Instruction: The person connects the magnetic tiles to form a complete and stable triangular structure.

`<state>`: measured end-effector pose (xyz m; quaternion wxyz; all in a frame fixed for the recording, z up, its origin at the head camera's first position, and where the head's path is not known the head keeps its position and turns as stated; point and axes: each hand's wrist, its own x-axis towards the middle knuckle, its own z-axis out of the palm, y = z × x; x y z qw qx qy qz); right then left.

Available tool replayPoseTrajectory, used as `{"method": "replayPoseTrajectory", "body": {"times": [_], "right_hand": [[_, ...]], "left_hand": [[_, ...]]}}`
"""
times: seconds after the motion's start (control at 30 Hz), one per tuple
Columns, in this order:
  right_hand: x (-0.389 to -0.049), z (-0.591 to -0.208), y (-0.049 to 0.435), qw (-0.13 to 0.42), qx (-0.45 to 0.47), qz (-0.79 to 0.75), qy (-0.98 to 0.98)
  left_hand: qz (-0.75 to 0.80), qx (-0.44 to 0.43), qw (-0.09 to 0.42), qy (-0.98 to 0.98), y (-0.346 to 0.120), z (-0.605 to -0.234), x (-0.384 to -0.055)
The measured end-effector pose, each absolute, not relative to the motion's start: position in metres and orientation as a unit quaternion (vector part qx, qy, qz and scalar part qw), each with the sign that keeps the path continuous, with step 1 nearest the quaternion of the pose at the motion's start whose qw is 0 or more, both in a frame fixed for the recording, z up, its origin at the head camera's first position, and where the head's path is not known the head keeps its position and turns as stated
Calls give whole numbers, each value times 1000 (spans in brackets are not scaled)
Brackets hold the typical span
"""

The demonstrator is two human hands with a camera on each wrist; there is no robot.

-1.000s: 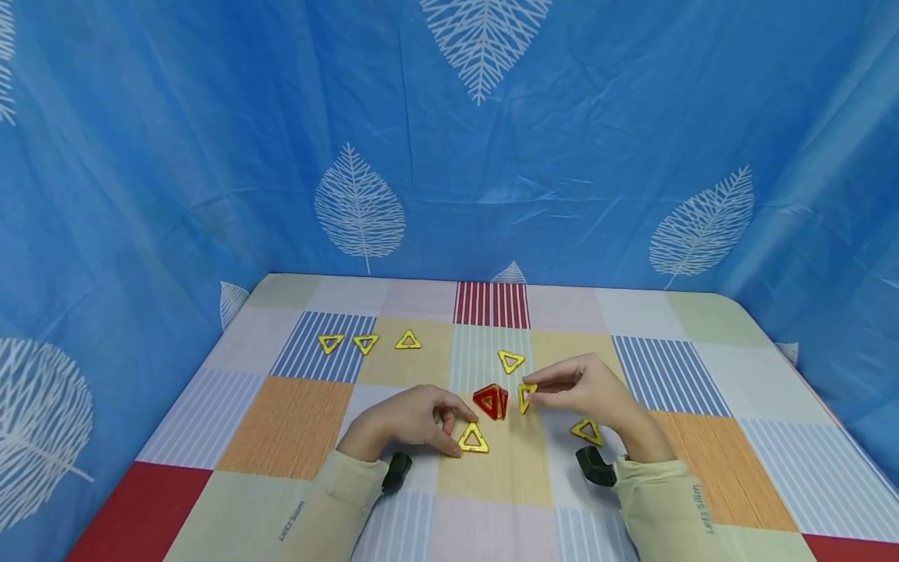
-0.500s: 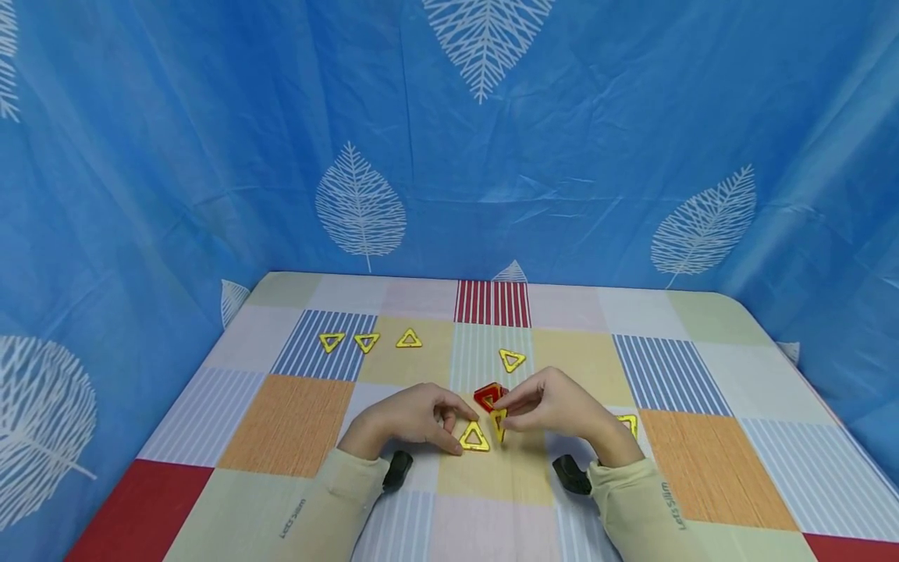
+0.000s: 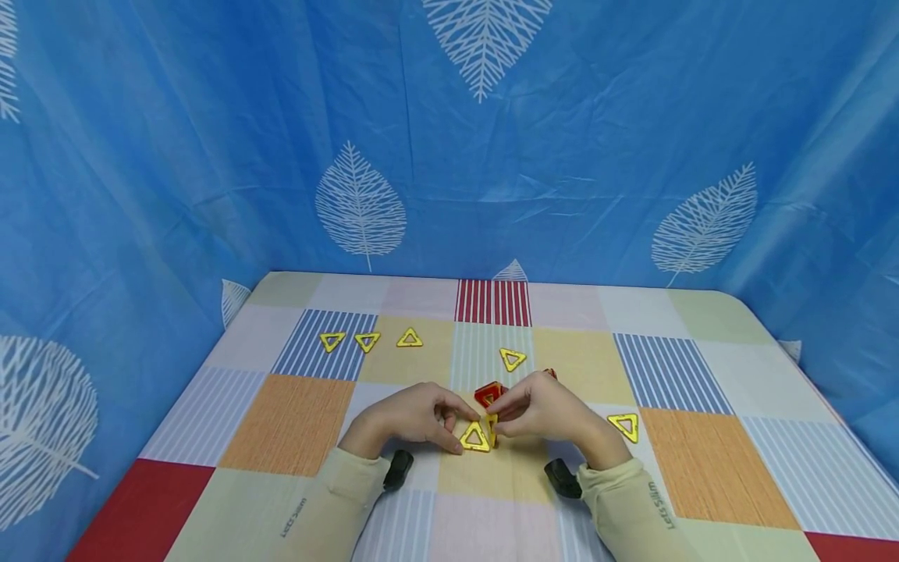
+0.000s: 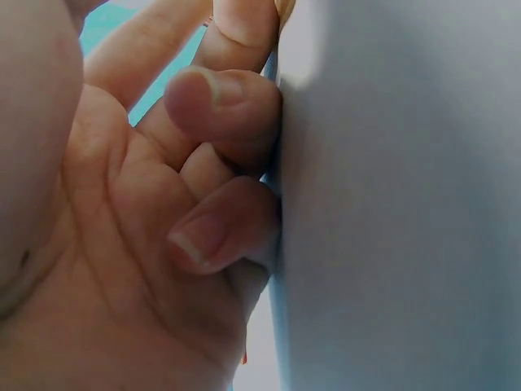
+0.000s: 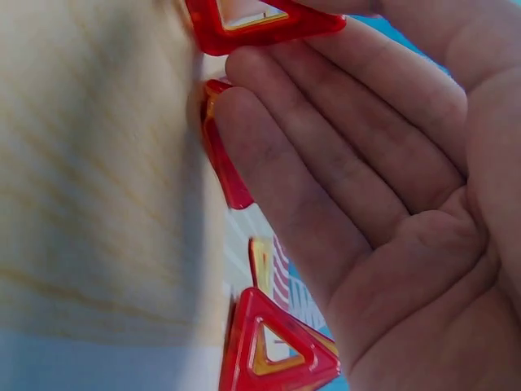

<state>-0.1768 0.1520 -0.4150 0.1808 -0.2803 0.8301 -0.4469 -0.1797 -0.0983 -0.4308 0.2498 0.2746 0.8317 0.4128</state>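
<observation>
In the head view my left hand (image 3: 417, 417) holds a yellow triangular magnetic tile (image 3: 475, 448) at two corners, thumb low at the left and a finger by the top. My right hand (image 3: 551, 414) pinches another triangular tile (image 3: 493, 433), standing on edge right beside the first one. This held tile (image 5: 244, 39) looks red with a yellow inner edge in the right wrist view. Just behind the fingers are red triangular tiles (image 3: 483, 393), partly hidden by my right hand. Curled left fingers (image 4: 232, 228) fill the left wrist view, where no tile can be made out.
Three yellow triangular tiles (image 3: 332, 335) lie in a row at the back left. One tile (image 3: 513, 351) lies behind the red ones, another tile (image 3: 635, 427) right of my right wrist. A patchwork cloth (image 3: 281, 421) covers the table, with blue leaf-print curtains (image 3: 562, 156) around it.
My right hand has moved left and nearer with its tile, up to the left hand's tile. The yellow tile by my right wrist has shifted right and turned. My left hand stays put.
</observation>
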Motion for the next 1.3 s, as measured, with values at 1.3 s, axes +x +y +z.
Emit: {"method": "replayPoseTrajectory", "body": {"times": [1.3], "right_hand": [[-175,-425,138,129,-310,-386,860]], "left_hand": [[418,235,204,853,-100,-435,-181]]}}
